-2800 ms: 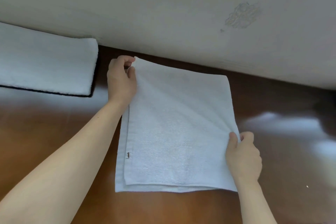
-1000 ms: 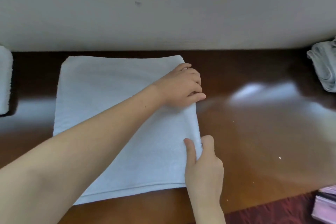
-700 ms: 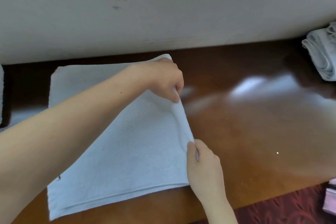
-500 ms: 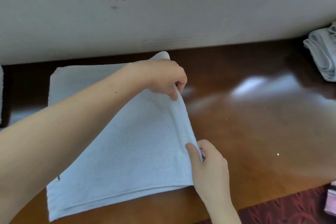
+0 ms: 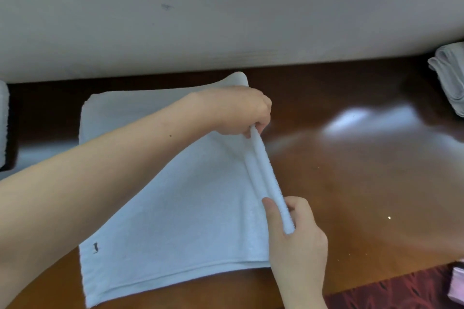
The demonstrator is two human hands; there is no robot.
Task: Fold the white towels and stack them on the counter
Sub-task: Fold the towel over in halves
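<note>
A white towel, folded into a rough square, lies on the brown wooden counter. Its right edge is lifted off the wood into a narrow ridge. My left hand reaches across the towel and pinches the far end of that edge. My right hand pinches the near end of the same edge between thumb and fingers. A small dark tag shows near the towel's front left corner.
A pale wall runs along the back of the counter. A pile of white towels sits at the far right. Another folded white towel shows at the left edge. Dark red carpet lies below the counter's front edge.
Both hands moved from opposite corners to the towel's right edge, gripped it and raised it off the counter. The view shifted to the right.
</note>
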